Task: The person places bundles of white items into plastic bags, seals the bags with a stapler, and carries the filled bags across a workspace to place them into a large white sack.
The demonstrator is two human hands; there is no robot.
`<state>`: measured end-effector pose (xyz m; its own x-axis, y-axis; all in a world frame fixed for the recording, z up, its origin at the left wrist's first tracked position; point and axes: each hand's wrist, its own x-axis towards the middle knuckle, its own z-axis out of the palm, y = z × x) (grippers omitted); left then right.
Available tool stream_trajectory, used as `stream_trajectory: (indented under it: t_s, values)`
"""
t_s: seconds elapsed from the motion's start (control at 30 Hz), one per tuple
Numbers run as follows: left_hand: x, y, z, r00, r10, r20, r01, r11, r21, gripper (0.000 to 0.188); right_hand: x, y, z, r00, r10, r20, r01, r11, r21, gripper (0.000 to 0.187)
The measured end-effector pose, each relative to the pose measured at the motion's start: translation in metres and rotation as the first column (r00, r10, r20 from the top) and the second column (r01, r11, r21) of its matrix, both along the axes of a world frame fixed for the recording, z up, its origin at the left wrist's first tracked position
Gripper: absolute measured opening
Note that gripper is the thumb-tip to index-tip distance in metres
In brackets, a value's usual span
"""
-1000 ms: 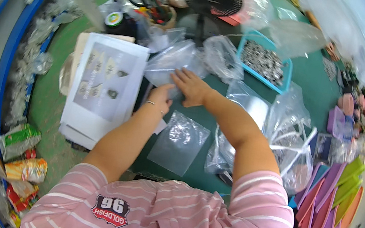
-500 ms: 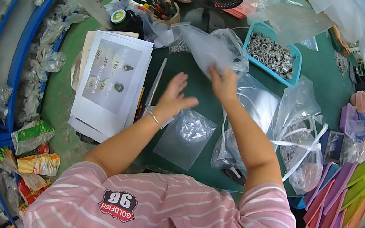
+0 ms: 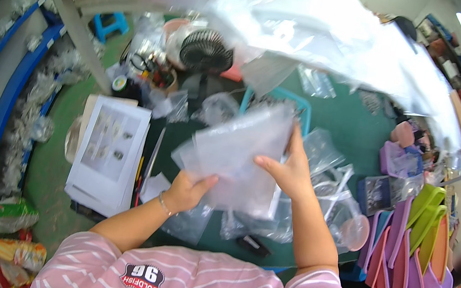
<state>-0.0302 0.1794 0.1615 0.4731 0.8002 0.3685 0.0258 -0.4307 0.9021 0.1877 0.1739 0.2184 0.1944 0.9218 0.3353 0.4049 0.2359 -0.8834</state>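
Both hands hold a stack of frosted clear plastic bags (image 3: 244, 155) above the table. My left hand (image 3: 188, 193) grips the lower left edge, with the thumb on top and the other fingers hidden beneath. At the right edge is my right hand (image 3: 291, 169), thumb over the front and fingers behind. Below the stack, a loose clear bag (image 3: 189, 225) lies on the green table, partly covered. The stack partly hides a blue tray (image 3: 306, 117) of small metal parts behind it.
Printed sheets (image 3: 105, 154) lie at the left. A black fan (image 3: 207, 53) stands at the back near a holder of tools. White plastic sheeting (image 3: 321, 26) hangs over the far side. Colourful bins (image 3: 407, 244) stand at the right, and a dark object (image 3: 253, 245) lies near the front edge.
The frosted bags have come from near the fan toward me. My left hand, free before, now grips them too. The view has tilted up, showing more of the hanging sheeting.
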Motion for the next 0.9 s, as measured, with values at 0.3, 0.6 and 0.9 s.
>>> stream_trajectory:
  t_s: [0.3,0.6,0.9]
  values:
    - [0.081,0.008,0.146,0.893,-0.269,0.360,0.315,0.946,-0.073,0.028,0.074,-0.025,0.138,0.921,0.163,-0.354,-0.112,0.981,0.159,0.027]
    - [0.156,0.139,0.304,0.922,0.167,0.349,-0.110,0.978,-0.178,0.020,0.090,0.077,0.259,0.582,-0.601,0.548,-0.110,0.610,0.785,0.087]
    - [0.160,0.174,0.359,0.932,-0.190,0.309,0.254,0.950,-0.183,0.030,0.123,0.125,0.274,0.620,-0.659,0.425,0.107,0.608,0.787,0.041]
